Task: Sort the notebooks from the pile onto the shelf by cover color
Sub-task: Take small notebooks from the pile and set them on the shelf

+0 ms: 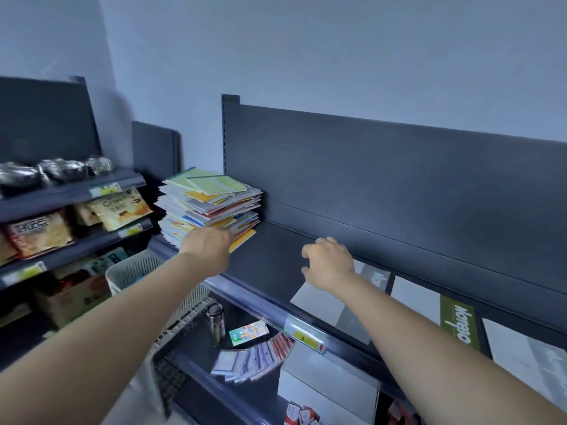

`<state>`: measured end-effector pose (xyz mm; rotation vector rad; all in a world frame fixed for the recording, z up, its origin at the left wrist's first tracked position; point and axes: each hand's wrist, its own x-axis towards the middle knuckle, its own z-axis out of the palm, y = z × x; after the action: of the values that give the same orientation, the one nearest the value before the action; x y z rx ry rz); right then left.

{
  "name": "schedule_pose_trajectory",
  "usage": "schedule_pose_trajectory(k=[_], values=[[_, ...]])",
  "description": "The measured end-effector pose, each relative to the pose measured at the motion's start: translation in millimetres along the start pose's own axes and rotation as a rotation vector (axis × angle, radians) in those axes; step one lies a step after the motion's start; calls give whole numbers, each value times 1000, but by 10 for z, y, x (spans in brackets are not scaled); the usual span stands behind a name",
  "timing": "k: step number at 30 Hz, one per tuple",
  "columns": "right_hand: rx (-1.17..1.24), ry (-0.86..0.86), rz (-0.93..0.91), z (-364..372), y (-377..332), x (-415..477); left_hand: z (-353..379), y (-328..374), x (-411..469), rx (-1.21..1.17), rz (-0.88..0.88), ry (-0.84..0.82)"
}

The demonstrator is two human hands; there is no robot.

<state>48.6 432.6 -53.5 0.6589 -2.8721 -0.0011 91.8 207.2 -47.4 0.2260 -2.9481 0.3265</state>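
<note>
A tall, uneven pile of notebooks with green, yellow, blue and red covers stands at the left end of the dark grey shelf. My left hand rests against the pile's lower front, its fingers hidden at the bottom notebooks, next to a protruding yellow one. My right hand hovers over the bare shelf to the right of the pile, fingers loosely curled and holding nothing. Further right on the shelf lie grey notebooks and a green one.
The shelf's front rail carries a yellow price tag. Below it lie a metal flask, a phone and fanned packets. A white plastic basket stands below left. Snack shelves fill the left side.
</note>
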Motion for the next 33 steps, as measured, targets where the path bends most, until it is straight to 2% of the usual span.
schedule_pose_trajectory(k=[8, 15, 20, 23, 26, 29, 33], values=[[0, 60, -95, -125, -922, 846, 82, -982, 310, 21, -55, 93], [26, 56, -33, -101, -1568, 1685, 243, -1746, 867, 0, -27, 136], [141, 32, 24, 1, -1832, 2160, 350, -2074, 1318, -84, -22, 161], [258, 6, 93, 83, -1878, 2421, 425, -2137, 1609, -156, -38, 150], [376, -58, 239, 206, -1895, 2695, 513, -2151, 1890, -232, -58, 123], [485, -150, 381, 328, -1886, 2903, 617, -2155, 2139, -380, -155, 28], [681, -189, 474, 407, -1753, 3106, 693, -2204, 2397, -593, -273, -79]])
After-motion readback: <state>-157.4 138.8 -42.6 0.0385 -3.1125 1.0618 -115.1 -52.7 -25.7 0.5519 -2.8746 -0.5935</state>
